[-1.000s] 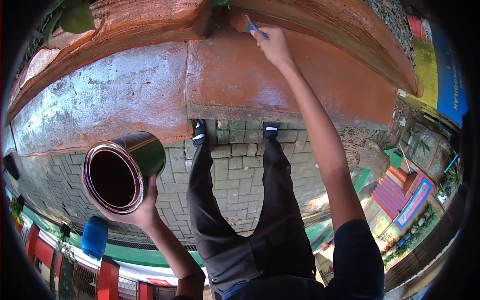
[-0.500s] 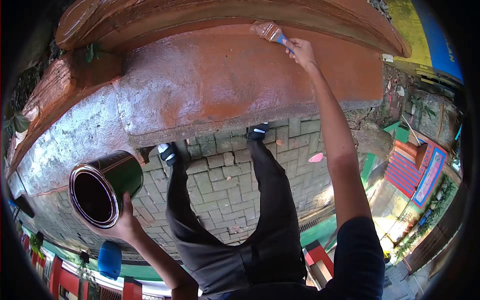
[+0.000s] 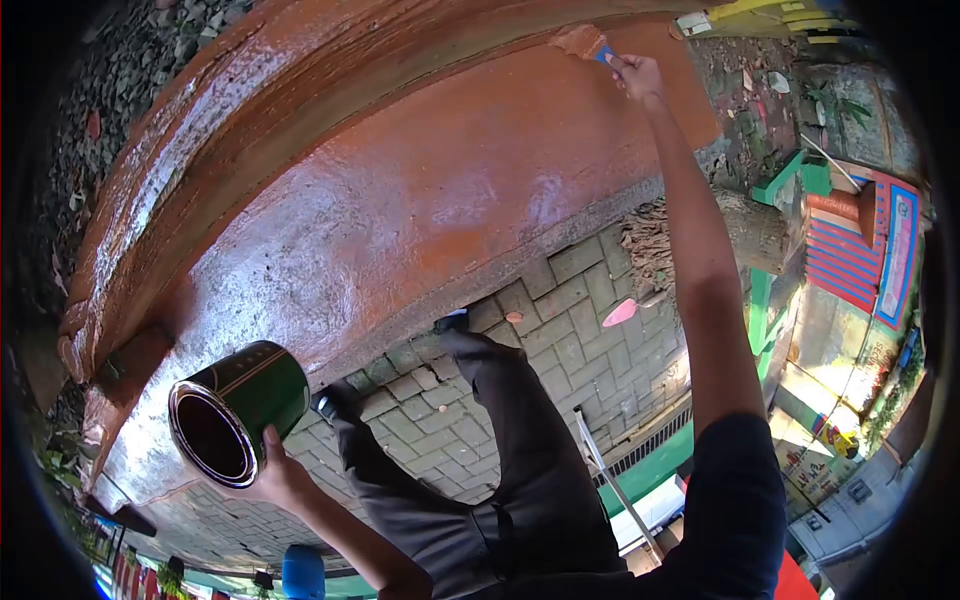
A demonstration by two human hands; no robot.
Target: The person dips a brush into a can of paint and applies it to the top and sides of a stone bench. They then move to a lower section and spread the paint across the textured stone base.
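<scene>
In my left hand (image 3: 262, 475) is a dark green paint can (image 3: 240, 410), tilted so that its open mouth faces me; the inside is dark. My right hand (image 3: 634, 78), at the end of an outstretched arm, grips a paintbrush (image 3: 603, 50) by its blue handle. The bristles are coated reddish brown and touch the concrete bench (image 3: 450, 150) near the base of its raised back ledge (image 3: 270, 110). Wet, shiny reddish-brown paint covers much of the bench, while its left part looks paler and glossy.
Grey paving blocks (image 3: 570, 340) lie under my feet along the bench's front edge. A tree stump (image 3: 745, 230) stands at the bench's right end, near a red and blue striped structure (image 3: 845, 250). A blue barrel (image 3: 302, 572) is at the lower left.
The view has turned and shifted. My right hand and the brush have moved right along the foot of the ledge. The can sits slightly lower and further right in view, still held.
</scene>
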